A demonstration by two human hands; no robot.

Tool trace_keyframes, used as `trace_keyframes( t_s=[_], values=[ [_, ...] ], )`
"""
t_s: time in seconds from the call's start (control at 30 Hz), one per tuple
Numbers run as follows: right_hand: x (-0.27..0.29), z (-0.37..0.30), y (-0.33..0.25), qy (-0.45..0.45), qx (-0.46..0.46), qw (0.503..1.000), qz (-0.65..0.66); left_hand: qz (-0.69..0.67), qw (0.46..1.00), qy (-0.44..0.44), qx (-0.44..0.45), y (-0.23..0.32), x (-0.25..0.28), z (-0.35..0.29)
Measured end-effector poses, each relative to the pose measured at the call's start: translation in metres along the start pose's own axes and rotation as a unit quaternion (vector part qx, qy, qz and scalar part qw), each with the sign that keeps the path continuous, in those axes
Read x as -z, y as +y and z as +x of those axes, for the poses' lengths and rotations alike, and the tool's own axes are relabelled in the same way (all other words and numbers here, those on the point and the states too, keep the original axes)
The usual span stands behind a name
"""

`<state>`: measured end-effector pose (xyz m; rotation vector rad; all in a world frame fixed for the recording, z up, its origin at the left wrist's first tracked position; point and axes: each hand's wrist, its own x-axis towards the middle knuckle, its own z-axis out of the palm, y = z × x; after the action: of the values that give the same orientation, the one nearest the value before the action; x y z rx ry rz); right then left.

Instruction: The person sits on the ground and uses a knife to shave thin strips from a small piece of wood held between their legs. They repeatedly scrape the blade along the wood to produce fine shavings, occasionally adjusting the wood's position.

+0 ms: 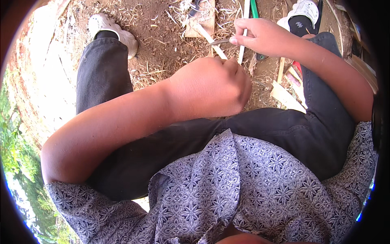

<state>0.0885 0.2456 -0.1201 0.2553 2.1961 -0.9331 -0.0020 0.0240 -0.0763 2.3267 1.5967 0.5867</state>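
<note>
My left hand [213, 85] is closed in a fist in the middle of the view, with the back of the hand toward me. A thin pale wood strip [219, 52] comes out past its far side and slants away to the upper left. Farther off and to the right, my right hand [262, 37] pinches a small knife [219, 42]. The narrow blade points left and crosses the strip; whether it cuts in cannot be told. The fingers of my left hand are mostly hidden, and the knife's handle is covered by my right hand.
A flat wood board [206, 29] lies on brown soil [156, 44] littered with curled shavings. Beyond my right hand are another pale strip [246, 9] and a long green object [254, 9]. Split wood pieces [286, 96] lie by my right leg. My white shoes [122, 34] stand either side.
</note>
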Motion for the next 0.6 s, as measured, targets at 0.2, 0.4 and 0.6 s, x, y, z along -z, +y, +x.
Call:
trace_keyframes(
  t_s=[0.2,0.4,0.6],
  values=[
    [-0.009,-0.002,0.0,0.02,0.0,0.999,-0.035,-0.007,1.0,0.004,-0.013,0.007,-0.009,-0.002],
    [-0.012,0.0,0.002,0.043,0.006,0.997,-0.068,-0.002,1.0,-0.007,-0.011,0.008,-0.006,0.0],
    [-0.019,0.002,0.009,0.051,0.013,0.998,-0.037,-0.048,0.999,-0.021,-0.002,0.008,-0.009,-0.002]
  ],
)
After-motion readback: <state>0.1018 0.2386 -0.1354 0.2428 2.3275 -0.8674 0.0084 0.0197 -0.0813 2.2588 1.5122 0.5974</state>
